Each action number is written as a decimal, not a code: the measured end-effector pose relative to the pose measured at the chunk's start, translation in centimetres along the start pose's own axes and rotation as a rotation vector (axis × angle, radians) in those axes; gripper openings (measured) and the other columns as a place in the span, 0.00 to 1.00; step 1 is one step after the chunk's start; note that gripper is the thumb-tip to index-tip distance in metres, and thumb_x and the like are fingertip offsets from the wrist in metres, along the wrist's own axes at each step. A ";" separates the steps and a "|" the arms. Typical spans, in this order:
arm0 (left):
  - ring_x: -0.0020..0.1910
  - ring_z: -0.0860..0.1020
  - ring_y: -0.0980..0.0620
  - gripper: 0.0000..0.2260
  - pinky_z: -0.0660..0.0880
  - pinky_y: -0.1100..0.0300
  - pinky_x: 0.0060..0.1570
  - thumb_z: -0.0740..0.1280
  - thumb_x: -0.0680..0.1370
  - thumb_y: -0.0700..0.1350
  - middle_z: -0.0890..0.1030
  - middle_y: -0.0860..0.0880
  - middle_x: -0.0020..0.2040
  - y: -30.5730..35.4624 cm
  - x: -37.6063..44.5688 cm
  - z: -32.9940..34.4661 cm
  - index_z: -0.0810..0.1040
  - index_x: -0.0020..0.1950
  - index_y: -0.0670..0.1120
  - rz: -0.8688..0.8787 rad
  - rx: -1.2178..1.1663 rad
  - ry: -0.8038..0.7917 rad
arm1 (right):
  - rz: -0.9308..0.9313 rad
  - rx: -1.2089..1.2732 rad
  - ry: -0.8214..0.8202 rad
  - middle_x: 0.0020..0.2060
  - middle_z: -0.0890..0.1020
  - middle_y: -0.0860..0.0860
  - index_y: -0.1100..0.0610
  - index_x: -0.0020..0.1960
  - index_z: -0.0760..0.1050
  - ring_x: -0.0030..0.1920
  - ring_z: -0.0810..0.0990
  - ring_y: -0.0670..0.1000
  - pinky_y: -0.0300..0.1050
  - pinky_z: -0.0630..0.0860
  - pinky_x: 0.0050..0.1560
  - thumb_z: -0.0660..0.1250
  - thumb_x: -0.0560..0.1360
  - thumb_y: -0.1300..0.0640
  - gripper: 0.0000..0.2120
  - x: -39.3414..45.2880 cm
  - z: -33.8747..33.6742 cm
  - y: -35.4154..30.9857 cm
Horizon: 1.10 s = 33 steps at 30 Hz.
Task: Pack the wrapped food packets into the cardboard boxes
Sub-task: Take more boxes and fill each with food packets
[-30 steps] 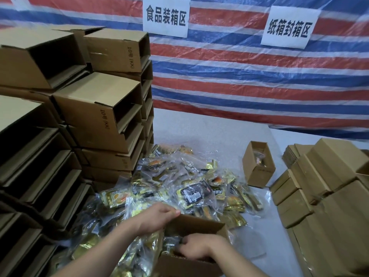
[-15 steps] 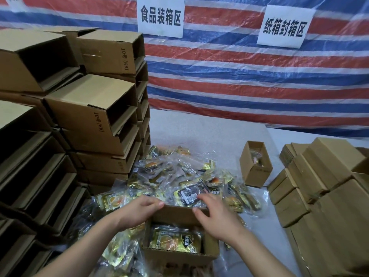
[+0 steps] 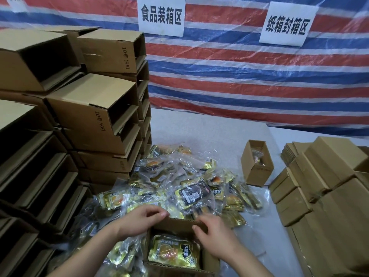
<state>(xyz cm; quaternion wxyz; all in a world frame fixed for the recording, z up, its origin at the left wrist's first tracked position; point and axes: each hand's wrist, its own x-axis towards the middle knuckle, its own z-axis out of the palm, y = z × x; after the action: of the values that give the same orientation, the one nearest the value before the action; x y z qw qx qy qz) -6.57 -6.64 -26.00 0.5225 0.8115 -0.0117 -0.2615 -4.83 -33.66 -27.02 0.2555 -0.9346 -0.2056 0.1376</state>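
Note:
A small open cardboard box (image 3: 211, 262) sits at the bottom centre, with a gold wrapped food packet (image 3: 175, 251) lying flat inside. My left hand (image 3: 139, 218) grips the box's far flap (image 3: 179, 223) at its left end. My right hand (image 3: 213, 234) holds the same flap at its right end, fingers curled over the edge. Beyond the box a heap of several gold and clear wrapped packets (image 3: 179, 182) spreads over the white table (image 3: 209, 128).
Tall stacks of empty open boxes (image 3: 95, 116) fill the left. Another small box with packets (image 3: 256, 162) stands at mid right. Closed boxes and flat cartons (image 3: 323, 182) are piled on the right. A striped tarp with two white signs hangs behind.
My right hand came out of the box and up onto the far flap. The packet now lies uncovered inside. My left hand stayed on the flap's left end.

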 end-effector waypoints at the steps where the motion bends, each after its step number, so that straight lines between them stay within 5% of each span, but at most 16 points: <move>1: 0.52 0.80 0.64 0.18 0.74 0.69 0.52 0.60 0.78 0.63 0.84 0.59 0.52 0.0 0.3 -0.2 0.83 0.56 0.56 -0.019 -0.062 0.039 | -0.002 -0.004 0.003 0.45 0.78 0.44 0.50 0.52 0.79 0.46 0.76 0.42 0.39 0.74 0.49 0.63 0.80 0.45 0.11 -0.1 -0.1 0.0; 3: 0.55 0.81 0.60 0.14 0.76 0.59 0.60 0.61 0.80 0.59 0.84 0.56 0.53 -0.3 1.4 -0.5 0.81 0.57 0.55 -0.043 -0.067 0.173 | -0.020 -0.019 0.000 0.45 0.77 0.43 0.50 0.52 0.78 0.46 0.75 0.42 0.38 0.73 0.48 0.63 0.80 0.45 0.10 -0.3 -0.2 0.0; 5: 0.62 0.78 0.55 0.11 0.73 0.56 0.65 0.63 0.82 0.54 0.80 0.54 0.61 -0.7 2.6 -1.1 0.78 0.62 0.54 -0.054 0.257 0.271 | -0.041 -0.039 0.000 0.44 0.76 0.42 0.49 0.51 0.78 0.46 0.74 0.42 0.38 0.71 0.47 0.62 0.81 0.46 0.09 -0.4 -0.2 0.0; 9: 0.73 0.67 0.49 0.34 0.66 0.55 0.71 0.70 0.77 0.50 0.65 0.50 0.76 -1.7 4.5 -1.6 0.59 0.80 0.53 -0.122 0.770 0.075 | -0.053 -0.052 -0.051 0.41 0.74 0.39 0.48 0.48 0.78 0.44 0.72 0.39 0.31 0.66 0.44 0.64 0.80 0.46 0.08 -0.8 -0.3 0.5; 13: 0.75 0.64 0.45 0.37 0.65 0.51 0.73 0.69 0.78 0.51 0.61 0.46 0.79 -3.3 5.9 -0.5 0.51 0.81 0.53 -0.173 0.925 0.010 | -0.037 -0.058 -0.136 0.43 0.77 0.43 0.52 0.50 0.80 0.47 0.75 0.44 0.39 0.72 0.49 0.65 0.79 0.45 0.12 -0.9 -0.8 0.9; 16: 0.75 0.62 0.45 0.40 0.63 0.49 0.73 0.69 0.76 0.55 0.61 0.45 0.78 -4.9 6.6 0.5 0.49 0.81 0.51 -0.185 0.996 0.082 | -0.021 -0.030 -0.201 0.42 0.75 0.39 0.50 0.51 0.80 0.45 0.74 0.40 0.33 0.68 0.44 0.66 0.78 0.44 0.11 -1.3 -1.0 0.9; 20: 0.74 0.64 0.45 0.42 0.65 0.51 0.72 0.71 0.73 0.57 0.64 0.46 0.76 -5.9 7.1 0.9 0.54 0.80 0.47 -0.201 0.978 0.162 | 0.053 0.045 -0.273 0.44 0.75 0.38 0.47 0.51 0.79 0.45 0.74 0.37 0.31 0.66 0.42 0.67 0.77 0.41 0.10 -1.8 -1.2 1.4; 25: 0.51 0.77 0.54 0.26 0.77 0.57 0.53 0.76 0.70 0.57 0.77 0.53 0.55 -4.8 6.8 -0.3 0.72 0.64 0.52 -0.215 0.617 0.223 | 0.115 0.143 -0.310 0.54 0.77 0.39 0.45 0.59 0.79 0.54 0.75 0.36 0.31 0.70 0.52 0.68 0.72 0.33 0.21 -2.0 -1.0 1.9; 33: 0.41 0.82 0.55 0.14 0.79 0.65 0.37 0.74 0.75 0.44 0.80 0.47 0.50 2.3 4.7 -2.9 0.73 0.55 0.54 -0.034 0.087 0.311 | 0.124 0.265 -0.374 0.66 0.71 0.35 0.40 0.71 0.69 0.66 0.71 0.37 0.40 0.69 0.69 0.64 0.56 0.17 0.49 -0.7 -1.5 1.7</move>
<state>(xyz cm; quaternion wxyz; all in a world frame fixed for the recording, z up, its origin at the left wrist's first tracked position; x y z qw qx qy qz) -0.71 -6.64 -25.06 0.4779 0.8641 0.0718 -0.1406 -4.38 -36.00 -26.55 0.3242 -0.8620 -0.1718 0.3497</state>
